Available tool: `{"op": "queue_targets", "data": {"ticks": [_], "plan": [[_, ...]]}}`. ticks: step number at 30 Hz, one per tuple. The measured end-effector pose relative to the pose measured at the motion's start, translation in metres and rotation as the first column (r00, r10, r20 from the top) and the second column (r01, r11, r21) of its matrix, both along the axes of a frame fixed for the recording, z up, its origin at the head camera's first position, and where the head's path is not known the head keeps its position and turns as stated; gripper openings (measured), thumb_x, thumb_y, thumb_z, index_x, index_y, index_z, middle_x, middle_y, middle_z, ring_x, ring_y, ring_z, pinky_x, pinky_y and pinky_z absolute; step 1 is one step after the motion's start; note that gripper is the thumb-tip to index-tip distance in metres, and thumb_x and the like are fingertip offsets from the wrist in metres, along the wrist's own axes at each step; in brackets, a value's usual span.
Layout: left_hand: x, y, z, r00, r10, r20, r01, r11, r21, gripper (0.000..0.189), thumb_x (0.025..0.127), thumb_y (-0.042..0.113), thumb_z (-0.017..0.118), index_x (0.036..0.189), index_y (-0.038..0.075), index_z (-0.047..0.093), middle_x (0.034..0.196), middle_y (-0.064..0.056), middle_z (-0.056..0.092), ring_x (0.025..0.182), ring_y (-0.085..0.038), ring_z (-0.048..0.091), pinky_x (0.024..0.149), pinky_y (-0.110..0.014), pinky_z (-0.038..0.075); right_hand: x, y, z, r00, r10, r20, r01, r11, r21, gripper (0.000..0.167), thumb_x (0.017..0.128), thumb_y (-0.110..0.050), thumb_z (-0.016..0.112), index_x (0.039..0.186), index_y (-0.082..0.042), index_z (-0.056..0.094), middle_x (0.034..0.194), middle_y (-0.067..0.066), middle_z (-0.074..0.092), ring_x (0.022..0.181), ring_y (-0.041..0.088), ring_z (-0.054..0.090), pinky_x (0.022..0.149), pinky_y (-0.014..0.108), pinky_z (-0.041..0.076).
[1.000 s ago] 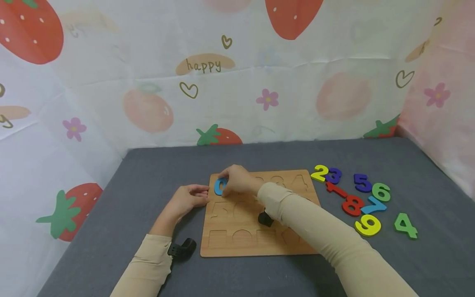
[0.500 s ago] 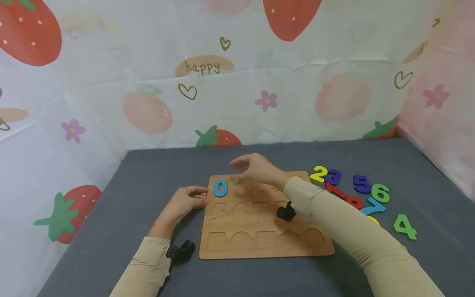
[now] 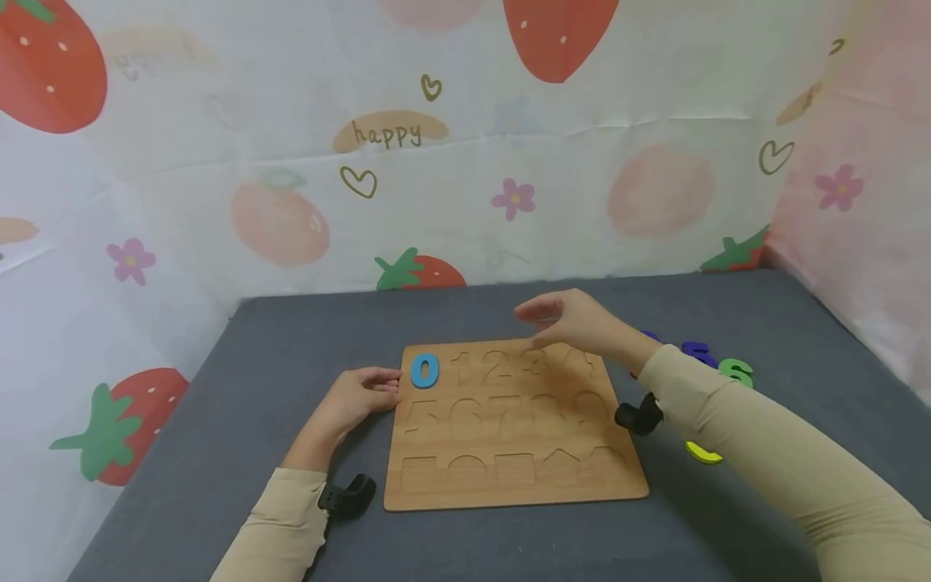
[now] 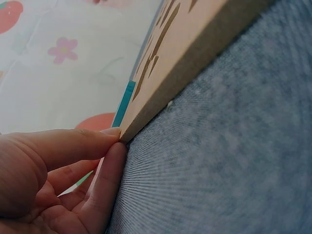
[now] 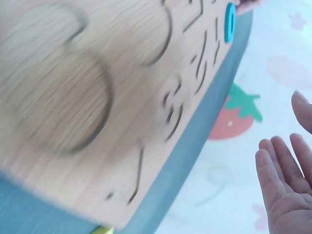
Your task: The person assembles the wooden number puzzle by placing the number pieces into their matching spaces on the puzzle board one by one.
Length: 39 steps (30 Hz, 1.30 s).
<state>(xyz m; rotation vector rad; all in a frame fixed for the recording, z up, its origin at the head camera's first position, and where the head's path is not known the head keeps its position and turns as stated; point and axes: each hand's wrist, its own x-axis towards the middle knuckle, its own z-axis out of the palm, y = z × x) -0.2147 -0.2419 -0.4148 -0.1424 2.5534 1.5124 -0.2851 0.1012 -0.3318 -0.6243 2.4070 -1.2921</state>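
Note:
A wooden number puzzle board (image 3: 473,432) lies flat on the dark cloth, with number and shape recesses. A blue zero (image 3: 425,371) sits at its top-left slot; in the right wrist view the blue zero (image 5: 230,22) shows near the far corner. My left hand (image 3: 359,394) lies beside the board, its thumb and fingertips against the left edge, as the left wrist view shows close up on the thumb (image 4: 78,144). My right hand (image 3: 578,323) hovers over the board's far edge, thumb and fingers apart, holding nothing; its palm (image 5: 290,209) faces the right wrist camera.
Loose number pieces lie right of the board, partly hidden by the right arm: a purple five (image 3: 700,352), a green six (image 3: 737,371) and part of a yellow piece (image 3: 703,453). A strawberry-print cloth (image 3: 567,145) hangs behind the table (image 3: 320,323).
My right hand has let go of the blue zero in its slot and moved right and away over the board's far edge. My left hand stays at the left edge.

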Motion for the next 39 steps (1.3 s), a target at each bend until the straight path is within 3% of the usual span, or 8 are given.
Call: {"op": "queue_targets", "data": {"ticks": [7,16,28,39], "plan": [[-0.001,0.000,0.000,1.000,-0.005,-0.005,0.004,1.000,-0.005,0.045,0.091,0.007,0.070,0.134,-0.001,0.060,0.122,-0.019,0.068,0.113,-0.025,0.064,0.094,-0.036,0.053,0.004,0.037,0.002,0.999,-0.048,-0.006,0.049,0.998,0.051,0.057,0.084,-0.018,0.080,0.137,-0.009,0.059,0.142,0.013,0.058,0.136,0.034,0.050,0.108,0.047,0.046],[-0.001,0.000,-0.002,1.000,-0.010,-0.003,0.010,1.000,0.008,0.044,0.091,0.006,0.069,0.134,-0.002,0.059,0.122,-0.020,0.068,0.109,-0.021,0.066,0.091,-0.033,0.054,0.008,0.071,0.001,0.997,-0.050,-0.050,0.056,0.990,0.127,0.055,0.087,-0.021,0.077,0.137,-0.010,0.060,0.143,0.013,0.058,0.134,0.036,0.051,0.104,0.051,0.047],[-0.002,0.000,-0.003,1.000,-0.010,-0.013,0.010,1.000,0.011,0.044,0.091,0.003,0.069,0.133,-0.003,0.059,0.120,-0.020,0.069,0.103,-0.015,0.067,0.089,-0.031,0.055,0.008,0.108,-0.008,0.998,-0.068,-0.004,0.068,0.982,0.176,0.061,0.085,-0.018,0.079,0.140,-0.007,0.056,0.143,0.017,0.057,0.134,0.038,0.051,0.105,0.049,0.047],[-0.003,0.000,-0.001,1.000,-0.012,0.000,0.012,1.000,0.008,0.044,0.091,0.006,0.069,0.133,-0.002,0.059,0.119,-0.019,0.069,0.097,-0.010,0.067,0.089,-0.031,0.054,0.009,0.139,-0.022,0.990,-0.109,0.093,0.089,0.976,0.197,0.062,0.087,-0.021,0.077,0.142,-0.003,0.053,0.145,0.019,0.054,0.137,0.039,0.048,0.108,0.051,0.044]]}}
